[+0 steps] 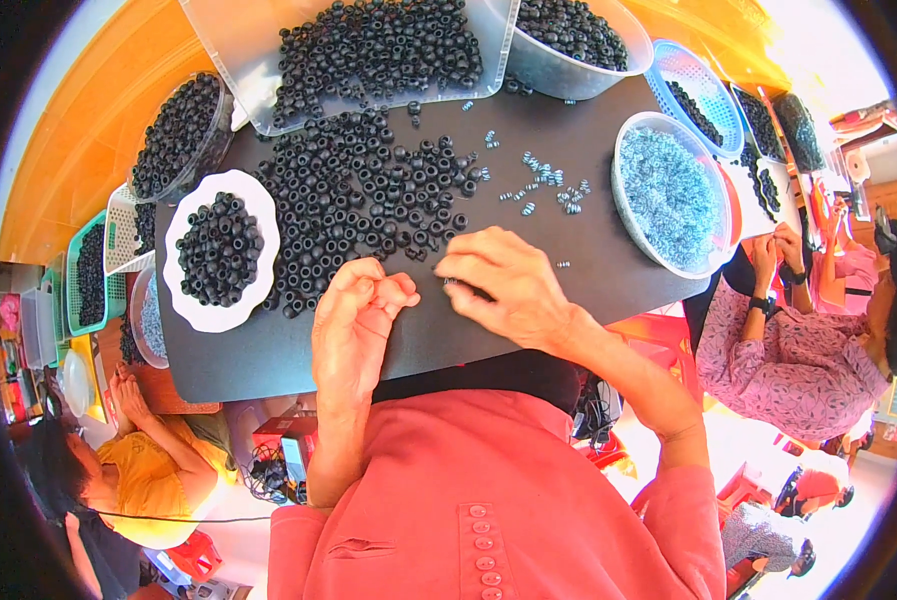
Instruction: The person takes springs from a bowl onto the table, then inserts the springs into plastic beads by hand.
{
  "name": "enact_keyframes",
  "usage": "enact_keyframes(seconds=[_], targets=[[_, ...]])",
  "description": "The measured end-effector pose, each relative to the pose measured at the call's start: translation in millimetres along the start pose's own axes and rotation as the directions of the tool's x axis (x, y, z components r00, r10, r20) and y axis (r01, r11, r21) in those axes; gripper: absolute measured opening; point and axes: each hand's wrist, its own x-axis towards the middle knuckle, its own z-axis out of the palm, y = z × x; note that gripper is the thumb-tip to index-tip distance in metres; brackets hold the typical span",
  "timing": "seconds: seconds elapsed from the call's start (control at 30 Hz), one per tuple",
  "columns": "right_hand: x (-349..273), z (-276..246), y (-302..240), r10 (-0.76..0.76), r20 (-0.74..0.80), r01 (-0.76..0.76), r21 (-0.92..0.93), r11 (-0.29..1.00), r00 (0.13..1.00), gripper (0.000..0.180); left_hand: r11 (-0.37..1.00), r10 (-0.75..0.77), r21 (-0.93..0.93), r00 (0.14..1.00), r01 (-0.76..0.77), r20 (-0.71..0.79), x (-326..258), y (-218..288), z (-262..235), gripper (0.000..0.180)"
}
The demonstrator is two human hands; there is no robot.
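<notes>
In front of us, loose black beads point(348, 200) lie spread on a dark table point(618, 280). Our left hand point(353, 315) curls narrow just beside them, and our right hand point(508, 285) bends over the tabletop; we cannot tell whether either holds anything. Small coils point(543, 172) lie near a round bowl point(690, 272) at right. Around us in the room are 1 person in yellow point(163, 480) and 1 person in patterned pink point(798, 365).
</notes>
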Motion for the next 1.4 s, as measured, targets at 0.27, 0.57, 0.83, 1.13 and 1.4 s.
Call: enact_keyframes(seconds=[0.27, 0.57, 0.83, 1.13, 1.4], targets=[[0, -10, 22, -0.018, 0.098, 0.049, -0.323, 0.945, 0.995, 0.019, 0.998, -0.069, 0.002, 0.998, 0.069, 0.006, -9, -16, 1, 0.017], [51, -72, 126, 0.244, -0.078, -0.196, -0.838, 0.510, 0.967, 0.014, 0.997, -0.070, 0.014, 0.997, 0.070, 0.020, -6, -23, 2, 0.017], [50, -67, 129, 0.347, 0.012, -0.220, -0.752, 0.621, 0.938, 0.015, 0.996, -0.093, 0.009, 0.995, 0.093, 0.026, -8, -21, 0, 0.016], [51, -61, 140, 0.294, -0.045, -0.182, -0.871, 0.457, 0.955, 0.014, 0.995, -0.097, -0.003, 0.992, 0.098, 0.084, -5, -22, 1, 0.016], [60, -51, 125, 0.055, -0.086, -0.092, -0.526, 0.846, 0.995, 0.011, 0.995, -0.099, 0.002, 0.992, 0.099, 0.080, -5, -22, -2, 0.016]])
